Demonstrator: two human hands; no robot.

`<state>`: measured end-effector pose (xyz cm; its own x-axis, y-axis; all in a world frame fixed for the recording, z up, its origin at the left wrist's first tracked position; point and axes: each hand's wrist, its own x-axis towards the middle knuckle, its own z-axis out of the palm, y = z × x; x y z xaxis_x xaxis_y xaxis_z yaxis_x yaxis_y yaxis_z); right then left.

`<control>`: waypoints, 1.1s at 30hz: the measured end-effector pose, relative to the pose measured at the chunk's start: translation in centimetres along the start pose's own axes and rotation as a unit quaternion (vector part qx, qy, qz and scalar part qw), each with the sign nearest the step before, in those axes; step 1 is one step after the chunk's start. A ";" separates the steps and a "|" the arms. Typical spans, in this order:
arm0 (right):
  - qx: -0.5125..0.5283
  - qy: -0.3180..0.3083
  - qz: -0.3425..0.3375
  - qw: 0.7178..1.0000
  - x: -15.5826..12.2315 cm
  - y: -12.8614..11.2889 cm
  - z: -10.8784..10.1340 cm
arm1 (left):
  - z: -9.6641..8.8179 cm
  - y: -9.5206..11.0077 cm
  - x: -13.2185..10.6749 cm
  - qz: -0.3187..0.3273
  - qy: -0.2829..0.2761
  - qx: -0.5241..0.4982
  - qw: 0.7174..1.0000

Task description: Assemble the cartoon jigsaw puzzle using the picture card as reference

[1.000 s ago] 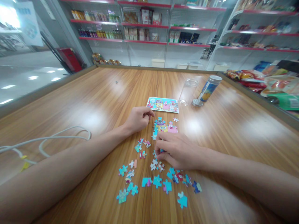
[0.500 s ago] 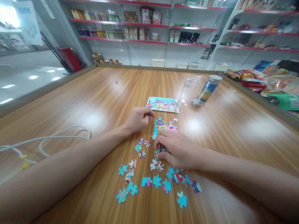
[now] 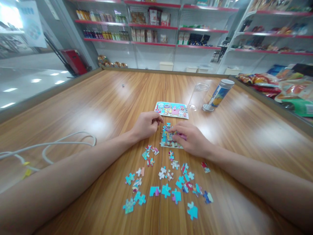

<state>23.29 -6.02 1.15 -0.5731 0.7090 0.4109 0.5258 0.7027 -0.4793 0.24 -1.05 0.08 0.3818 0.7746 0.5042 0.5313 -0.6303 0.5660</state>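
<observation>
A partly joined cartoon jigsaw puzzle [image 3: 164, 141] lies on the wooden table, much of it covered by my right hand [image 3: 192, 138]. That hand's thumb and fingers pinch a small puzzle piece [image 3: 169, 136] over the puzzle's middle; the fingers partly hide it. At the upper left edge of the puzzle rests my left hand [image 3: 148, 124], its fingers curled in with nothing visible in them. Behind both hands lies the printed picture card [image 3: 172, 110] with the same characters. Loose puzzle pieces [image 3: 166, 190] are scattered nearer to me, mostly blue, some white or red.
A clear plastic jar [image 3: 198, 96] and a blue-labelled canister [image 3: 220, 94] with a metal lid [image 3: 208, 107] stand beyond, to the right. A white cable [image 3: 70, 143] loops on the left. Snack bags [image 3: 261, 81] are heaped beyond the right edge; stocked shelves [image 3: 151, 26] line the back.
My right hand has moved up and away from the loose pieces onto the joined puzzle, uncovering several pieces below. My left hand has stayed about where it was.
</observation>
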 end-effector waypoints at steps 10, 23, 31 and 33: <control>-0.022 0.021 0.057 0.998 -0.2 0.4 0.5 | -0.7 1.3 -0.2 0.186 -0.178 0.015 0.966; -0.016 0.009 0.084 0.996 -0.1 0.6 0.7 | 0.5 -0.8 0.2 0.009 -0.061 0.070 0.996; -0.025 0.010 0.064 0.998 -0.2 0.9 0.7 | 0.4 -0.7 0.3 -0.024 -0.059 0.041 0.997; -0.030 0.010 0.059 0.998 -0.2 1.0 0.7 | 0.4 -0.6 0.3 -0.021 -0.061 0.031 0.997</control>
<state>23.50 -5.54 0.03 -0.4931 0.7873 0.3700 0.6260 0.6165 -0.4775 0.39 -0.40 -0.34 0.4455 0.8035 0.3948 0.5932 -0.5952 0.5421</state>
